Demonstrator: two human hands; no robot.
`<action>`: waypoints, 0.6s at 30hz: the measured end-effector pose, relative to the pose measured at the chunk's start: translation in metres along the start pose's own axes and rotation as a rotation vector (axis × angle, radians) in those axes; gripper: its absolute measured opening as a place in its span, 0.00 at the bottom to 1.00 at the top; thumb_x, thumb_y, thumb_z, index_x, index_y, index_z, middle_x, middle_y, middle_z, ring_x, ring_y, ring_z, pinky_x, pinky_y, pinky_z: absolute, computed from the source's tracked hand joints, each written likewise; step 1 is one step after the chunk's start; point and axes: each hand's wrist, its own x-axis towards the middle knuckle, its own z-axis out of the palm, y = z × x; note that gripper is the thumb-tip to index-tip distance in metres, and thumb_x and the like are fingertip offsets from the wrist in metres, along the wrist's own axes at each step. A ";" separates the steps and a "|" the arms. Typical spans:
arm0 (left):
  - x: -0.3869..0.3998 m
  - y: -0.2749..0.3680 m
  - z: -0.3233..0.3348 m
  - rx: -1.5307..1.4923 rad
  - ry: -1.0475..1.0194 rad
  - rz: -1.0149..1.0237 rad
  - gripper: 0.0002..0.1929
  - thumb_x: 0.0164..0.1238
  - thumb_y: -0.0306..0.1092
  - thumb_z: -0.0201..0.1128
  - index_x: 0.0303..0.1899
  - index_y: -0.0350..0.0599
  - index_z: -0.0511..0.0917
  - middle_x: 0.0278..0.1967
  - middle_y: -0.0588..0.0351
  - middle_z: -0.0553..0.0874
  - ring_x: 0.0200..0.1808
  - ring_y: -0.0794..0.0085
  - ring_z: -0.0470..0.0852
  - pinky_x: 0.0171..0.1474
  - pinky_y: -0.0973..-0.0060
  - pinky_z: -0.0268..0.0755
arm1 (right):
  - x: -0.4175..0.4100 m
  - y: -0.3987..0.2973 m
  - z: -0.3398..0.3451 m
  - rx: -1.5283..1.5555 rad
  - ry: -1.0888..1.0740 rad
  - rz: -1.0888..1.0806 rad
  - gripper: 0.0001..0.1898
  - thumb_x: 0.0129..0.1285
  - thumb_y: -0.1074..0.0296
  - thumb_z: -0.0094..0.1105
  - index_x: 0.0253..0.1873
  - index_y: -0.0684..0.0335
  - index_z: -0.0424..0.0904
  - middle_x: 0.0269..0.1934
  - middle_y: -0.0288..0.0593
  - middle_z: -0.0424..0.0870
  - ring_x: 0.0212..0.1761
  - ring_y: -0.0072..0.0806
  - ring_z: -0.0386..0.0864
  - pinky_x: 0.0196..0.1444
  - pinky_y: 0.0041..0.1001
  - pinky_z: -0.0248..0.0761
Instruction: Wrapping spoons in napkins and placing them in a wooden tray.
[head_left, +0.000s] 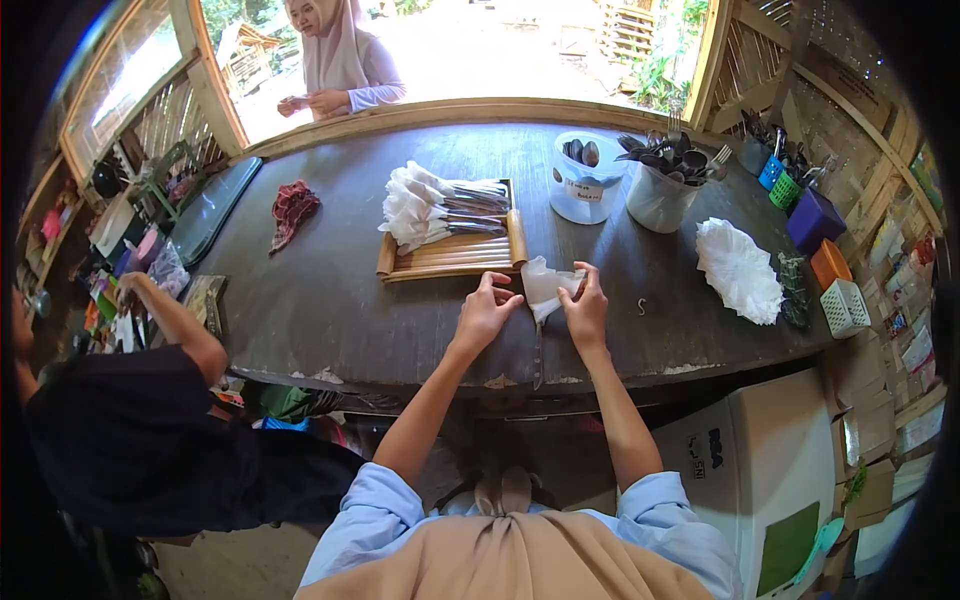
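On the dark table before me lies a white paper napkin (547, 283) with a piece of cutlery (538, 356) in it, the slim handle pointing toward me. My right hand (586, 304) pinches the napkin's right edge between thumb and fingers. My left hand (486, 311) is just left of the napkin, fingers apart and holding nothing. Beyond my hands, a bamboo tray (450, 262) carries several napkin-wrapped pieces of cutlery (431, 210), their handles to the right. A stack of white napkins (739, 270) lies to the right.
A clear tub (587, 196) of spoons and a tub (660, 202) of mixed cutlery stand behind. A red checked cloth (292, 214) and a small metal hook (641, 306) lie on the table (337, 315). A co-worker (150, 442) works at left; another person (337, 67) stands outside the opening.
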 end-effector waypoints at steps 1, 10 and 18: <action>0.002 0.002 0.003 0.006 0.007 0.014 0.22 0.57 0.40 0.67 0.50 0.41 0.72 0.38 0.50 0.87 0.39 0.64 0.86 0.45 0.69 0.76 | -0.001 0.001 -0.001 -0.070 0.027 -0.030 0.24 0.52 0.76 0.65 0.55 0.59 0.69 0.39 0.53 0.79 0.38 0.41 0.80 0.42 0.35 0.72; 0.021 0.019 0.036 0.168 0.127 -0.039 0.22 0.54 0.38 0.69 0.46 0.41 0.67 0.34 0.48 0.86 0.39 0.55 0.85 0.42 0.62 0.75 | -0.003 0.009 -0.006 -0.295 -0.067 0.023 0.27 0.54 0.71 0.64 0.59 0.55 0.65 0.40 0.49 0.78 0.47 0.43 0.74 0.51 0.39 0.64; 0.029 0.006 0.033 0.071 0.182 -0.039 0.24 0.51 0.36 0.70 0.45 0.42 0.65 0.32 0.47 0.86 0.38 0.53 0.85 0.42 0.59 0.74 | -0.015 -0.032 -0.021 -0.190 0.270 -0.283 0.25 0.57 0.76 0.59 0.60 0.60 0.64 0.39 0.45 0.75 0.46 0.39 0.73 0.51 0.36 0.65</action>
